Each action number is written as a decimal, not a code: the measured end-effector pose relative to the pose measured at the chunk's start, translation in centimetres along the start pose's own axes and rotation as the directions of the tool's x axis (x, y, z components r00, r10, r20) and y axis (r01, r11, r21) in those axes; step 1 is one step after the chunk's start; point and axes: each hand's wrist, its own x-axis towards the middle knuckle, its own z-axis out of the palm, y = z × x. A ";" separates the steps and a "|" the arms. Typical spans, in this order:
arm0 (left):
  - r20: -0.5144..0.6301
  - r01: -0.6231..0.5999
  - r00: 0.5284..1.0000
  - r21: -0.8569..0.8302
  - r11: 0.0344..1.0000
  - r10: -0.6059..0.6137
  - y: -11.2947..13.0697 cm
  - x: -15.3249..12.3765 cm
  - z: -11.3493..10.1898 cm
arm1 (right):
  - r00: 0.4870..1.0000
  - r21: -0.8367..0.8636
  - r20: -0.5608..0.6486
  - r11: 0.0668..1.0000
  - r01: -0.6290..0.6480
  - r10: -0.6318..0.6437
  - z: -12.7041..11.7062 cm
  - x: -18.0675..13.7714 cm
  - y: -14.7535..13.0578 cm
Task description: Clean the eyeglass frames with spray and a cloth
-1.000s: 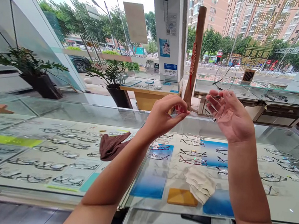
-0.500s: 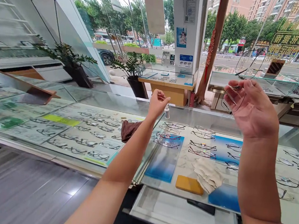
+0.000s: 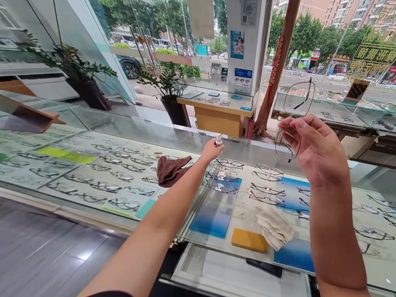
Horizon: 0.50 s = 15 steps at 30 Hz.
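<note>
My right hand (image 3: 321,150) is raised over the counter, its thumb and fingers pinched on a pair of thin-framed eyeglasses (image 3: 286,157). One lens hangs below the fingers and the other stands above them. My left hand (image 3: 212,151) reaches to the far side of the glass counter, its fingers wrapped round a small white bottle (image 3: 219,141). The bottle's cap shows above the hand. Beside my left forearm lies a crumpled brown cloth (image 3: 170,170). A beige cloth (image 3: 274,228) rests on the counter between my arms, with a mustard-yellow case (image 3: 249,240) next to it.
Several rows of eyeglasses (image 3: 267,199) lie inside the glass display counter (image 3: 192,138). Below its near edge a white drawer (image 3: 240,282) stands pulled out, with a dark flat object (image 3: 263,267) in it. Potted plants (image 3: 174,107) and another display case (image 3: 219,120) stand beyond.
My left hand has come down onto the white bottle and closed round it. My right hand, still holding the eyeglasses, has shifted left and slightly lower in view.
</note>
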 end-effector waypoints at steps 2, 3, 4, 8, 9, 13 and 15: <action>-0.030 0.001 1.000 -0.034 0.999 -0.002 1.6 -0.6 -0.1 | 1.000 0.004 -0.001 1.000 -0.009 0.009 0.5 -0.3 0.1; -0.037 -0.006 0.999 -0.060 0.998 0.004 2.6 -1.0 -0.1 | 1.000 0.017 -0.005 1.000 -0.017 0.017 0.7 -0.4 0.3; -0.033 -0.016 0.999 -0.091 0.996 0.013 3.7 -1.4 -0.1 | 1.000 0.035 -0.010 0.999 -0.029 0.029 0.8 -0.4 0.7; 0.073 -0.047 0.995 -0.248 0.968 0.067 8.4 -3.9 0.9 | 0.996 0.088 -0.048 0.994 -0.069 0.073 0.4 -0.1 3.9; 0.117 -0.049 0.990 -0.287 0.957 0.085 9.5 -4.7 1.3 | 0.995 0.080 -0.069 0.994 -0.070 0.076 0.1 -0.2 4.8; 0.406 0.054 0.896 -0.502 0.863 0.181 12.8 -8.8 2.7 | 0.986 -0.004 -0.148 0.997 -0.073 0.072 -1.1 -0.6 8.0; 0.566 0.182 0.795 -0.564 0.805 0.217 13.6 -10.5 3.3 | 0.985 -0.035 -0.157 0.996 -0.082 0.075 -1.4 -1.0 9.1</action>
